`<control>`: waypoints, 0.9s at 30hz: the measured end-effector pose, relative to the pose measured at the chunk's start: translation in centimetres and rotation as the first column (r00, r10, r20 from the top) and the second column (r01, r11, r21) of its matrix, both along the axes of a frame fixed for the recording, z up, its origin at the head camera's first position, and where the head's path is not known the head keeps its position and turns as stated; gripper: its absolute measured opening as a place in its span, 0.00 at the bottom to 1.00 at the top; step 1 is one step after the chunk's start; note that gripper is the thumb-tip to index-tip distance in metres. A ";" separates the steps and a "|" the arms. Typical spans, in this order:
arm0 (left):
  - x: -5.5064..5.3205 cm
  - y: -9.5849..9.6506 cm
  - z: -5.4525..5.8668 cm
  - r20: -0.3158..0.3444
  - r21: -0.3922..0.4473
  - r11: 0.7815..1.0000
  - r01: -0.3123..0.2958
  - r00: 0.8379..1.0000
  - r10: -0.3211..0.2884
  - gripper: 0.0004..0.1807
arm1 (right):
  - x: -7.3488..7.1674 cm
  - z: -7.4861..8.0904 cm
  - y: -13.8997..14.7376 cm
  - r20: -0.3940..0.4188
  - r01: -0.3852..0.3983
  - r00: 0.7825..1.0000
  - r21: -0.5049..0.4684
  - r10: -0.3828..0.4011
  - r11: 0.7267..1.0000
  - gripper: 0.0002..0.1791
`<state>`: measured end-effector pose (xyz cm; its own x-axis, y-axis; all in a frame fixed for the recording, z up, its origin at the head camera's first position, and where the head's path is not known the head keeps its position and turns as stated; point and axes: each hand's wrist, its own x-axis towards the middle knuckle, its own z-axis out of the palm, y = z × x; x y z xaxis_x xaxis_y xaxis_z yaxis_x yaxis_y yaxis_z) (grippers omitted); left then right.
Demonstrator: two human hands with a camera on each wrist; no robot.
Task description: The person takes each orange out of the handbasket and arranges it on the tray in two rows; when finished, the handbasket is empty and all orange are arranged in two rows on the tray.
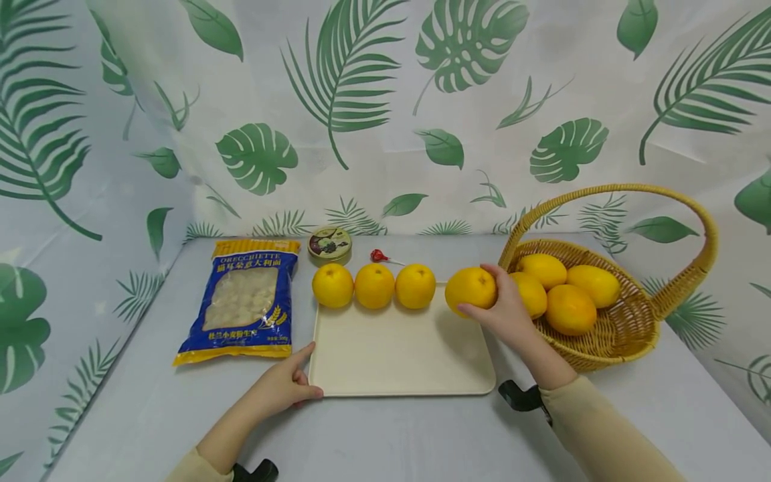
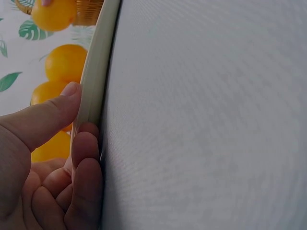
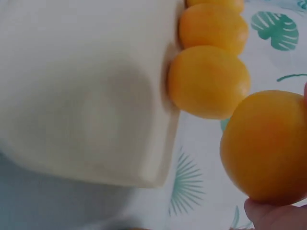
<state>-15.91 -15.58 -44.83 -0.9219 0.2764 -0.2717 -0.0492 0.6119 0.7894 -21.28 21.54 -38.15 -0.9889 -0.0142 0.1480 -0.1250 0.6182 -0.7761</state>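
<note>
My right hand grips an orange between thumb and fingers, above the back right corner of a cream tray. In the right wrist view that orange shows large, with a fingertip against its lower side. Three more oranges sit in a row along the tray's back edge, from the left orange through the middle orange to the right orange. At the tray's front left corner, my left hand pinches the rim, its thumb on the inner side and curled fingers outside.
A wicker basket with a tall handle stands right, holding several yellow-orange fruits. Left of the tray lies a blue bag of orecchiette pasta. Behind the row are a round tin and a red lollipop.
</note>
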 end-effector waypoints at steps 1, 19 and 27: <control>0.0 0.0 0.0 0.000 -0.001 1.000 0.000 1.000 0.000 0.50 | -0.2 -0.2 -0.1 -0.023 -0.002 1.000 0.031 0.002 1.000 0.46; -0.2 0.0 -0.2 0.001 -0.003 1.000 -0.004 1.000 0.004 0.50 | -3.5 -2.8 -0.7 0.107 0.034 0.994 0.008 -0.035 0.999 0.49; -0.1 0.0 -0.2 0.001 0.006 1.000 0.000 1.000 0.000 0.50 | -4.1 -3.4 -0.5 0.129 0.004 0.992 0.025 -0.007 1.000 0.50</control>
<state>-15.99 -15.63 -44.99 -0.9215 0.2778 -0.2713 -0.0505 0.6070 0.7931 -25.34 21.08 -41.57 -0.9998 -0.0104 0.0184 -0.0208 0.6377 -0.7700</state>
